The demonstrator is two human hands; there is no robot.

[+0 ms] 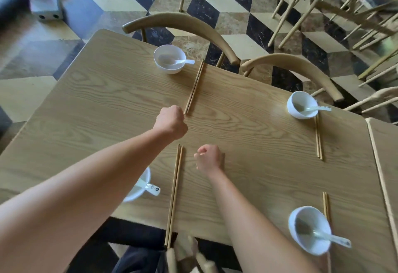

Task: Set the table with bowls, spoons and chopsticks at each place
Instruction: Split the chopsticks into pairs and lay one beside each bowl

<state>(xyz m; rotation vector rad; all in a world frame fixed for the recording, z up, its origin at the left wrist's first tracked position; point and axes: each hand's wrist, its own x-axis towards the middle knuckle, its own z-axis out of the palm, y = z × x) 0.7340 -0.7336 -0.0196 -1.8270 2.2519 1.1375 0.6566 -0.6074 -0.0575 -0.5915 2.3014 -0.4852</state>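
Four places look laid on the wooden table (237, 104): a white bowl with a spoon at the far left (168, 59), far right (302, 105), near right (309, 230) and near left (137, 186) (that last one half hidden under your forearm). Each has a chopstick pair beside it. Your left hand (172, 121) is curled at the near tip of the far-left chopsticks (195, 87), touching or pinching them; fingers are turned away, so you cannot tell whether they grip. Your right hand (209, 158) hangs loosely curled, holding nothing, just right of the near-left chopsticks (174, 197). Risks from here: that near-left pair overhangs the near table edge, so a brush from either forearm could tip it off. A nudge on the far-left pair may splay or skew the sticks. Your left forearm passes over the near-left bowl and its spoon handle (153, 189); dropping the elbow could knock them.
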